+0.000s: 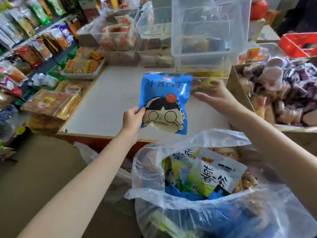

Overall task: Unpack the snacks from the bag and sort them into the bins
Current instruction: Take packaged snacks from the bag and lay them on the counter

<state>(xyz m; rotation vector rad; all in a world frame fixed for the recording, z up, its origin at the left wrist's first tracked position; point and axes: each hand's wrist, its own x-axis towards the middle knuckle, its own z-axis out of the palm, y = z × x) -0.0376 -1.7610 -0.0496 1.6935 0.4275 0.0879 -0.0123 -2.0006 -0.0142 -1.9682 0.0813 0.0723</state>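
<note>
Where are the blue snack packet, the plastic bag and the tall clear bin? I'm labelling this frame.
blue snack packet (165, 100): head view, middle of its printed front.
plastic bag (147, 170): head view, left wall near the rim.
tall clear bin (176, 31): head view, left front edge.

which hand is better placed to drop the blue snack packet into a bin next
Left, most likely. The left hand already pinches the blue snack packet by its lower corner, above the white table. The right hand is open and holds nothing, reaching toward the clear bins.
</note>
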